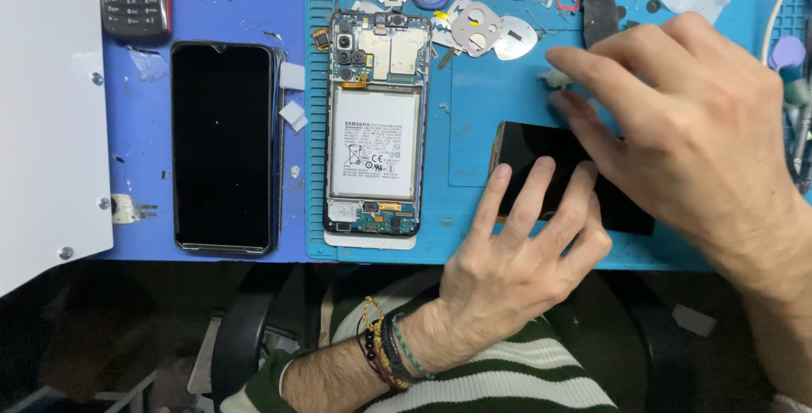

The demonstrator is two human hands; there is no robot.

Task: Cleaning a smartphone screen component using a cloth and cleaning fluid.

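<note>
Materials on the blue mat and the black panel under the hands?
Blue mat: looks like matte silicone or rubber, with moulded ridges and trays along its edges. Black panel: probably glass, glossy and reflective, with a thin golden, metal-looking edge at its left. Left hand presses it; right hand pinches a whitish wad above it.

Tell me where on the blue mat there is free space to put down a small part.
The mat is bare between the open phone and the dark screen, under the metal plates. A narrow strip is also bare below the left hand. The top edge is crowded with small parts, and the right hand covers the right side.
</note>
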